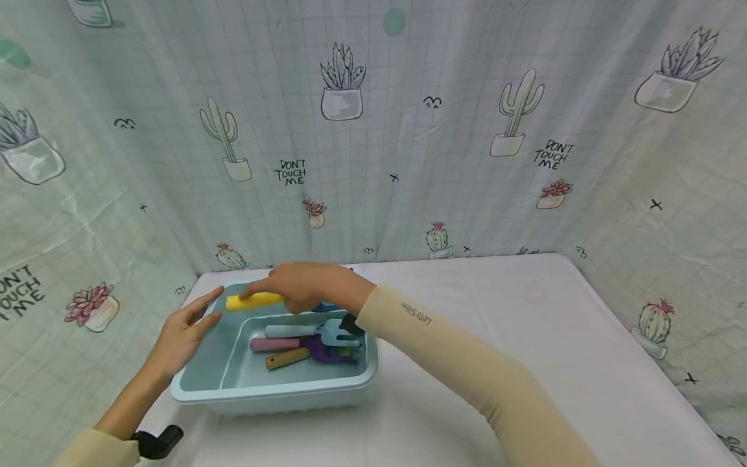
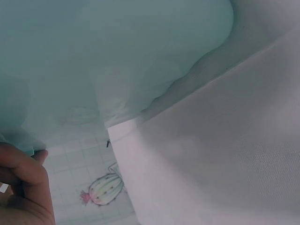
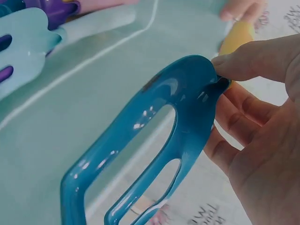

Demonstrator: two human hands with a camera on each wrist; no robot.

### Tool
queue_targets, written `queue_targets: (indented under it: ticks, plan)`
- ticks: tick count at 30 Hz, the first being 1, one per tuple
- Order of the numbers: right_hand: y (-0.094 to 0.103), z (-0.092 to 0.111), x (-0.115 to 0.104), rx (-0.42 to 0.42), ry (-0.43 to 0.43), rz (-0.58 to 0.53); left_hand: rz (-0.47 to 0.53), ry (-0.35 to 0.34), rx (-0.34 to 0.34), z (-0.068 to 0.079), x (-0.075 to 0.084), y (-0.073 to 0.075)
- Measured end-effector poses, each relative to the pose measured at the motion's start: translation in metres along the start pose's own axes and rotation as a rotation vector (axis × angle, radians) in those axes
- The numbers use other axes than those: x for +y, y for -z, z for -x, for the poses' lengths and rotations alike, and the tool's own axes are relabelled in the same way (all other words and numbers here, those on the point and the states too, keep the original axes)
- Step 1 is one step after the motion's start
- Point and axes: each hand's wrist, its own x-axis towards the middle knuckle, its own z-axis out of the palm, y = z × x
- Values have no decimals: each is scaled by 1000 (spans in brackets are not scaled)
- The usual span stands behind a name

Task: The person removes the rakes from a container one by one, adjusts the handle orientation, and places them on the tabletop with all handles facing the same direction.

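A light blue plastic bin (image 1: pixel 274 392) stands at the left of the white table. My right hand (image 1: pixel 306 285) holds a hand cultivator over the back of the bin. Its yellow handle (image 1: pixel 254 301) points left, and its blue curved tines (image 3: pixel 190 110) show large in the right wrist view. At the bin's left rim, my left hand (image 1: pixel 179 334) grips the edge, fingers bent there in the left wrist view. Inside the bin lie a light blue hand fork (image 1: pixel 337 333), a purple-headed tool (image 1: pixel 321 350) with a pink handle, and a wooden handle (image 1: pixel 287 359).
The white table (image 1: pixel 467 311) extends to the right of the bin. A curtain (image 1: pixel 373 149) printed with cacti hangs behind and at both sides. A black strap piece (image 1: pixel 157 443) sits by the left wrist.
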Motion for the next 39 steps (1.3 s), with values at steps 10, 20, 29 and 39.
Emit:
queue_targets:
  ticks: [10,20,29,39]
  plan:
    - [20,43,2,48,-7,59,-4,0,-5,-2,1,2]
    - [25,77,17,114,-21,132,6,18,2,1,-1,3]
    - [26,102,44,146,-97,77,14,17,0,2,-1,3]
    - [15,130,79,156,-161,86,16,22,-5,1,0,0]
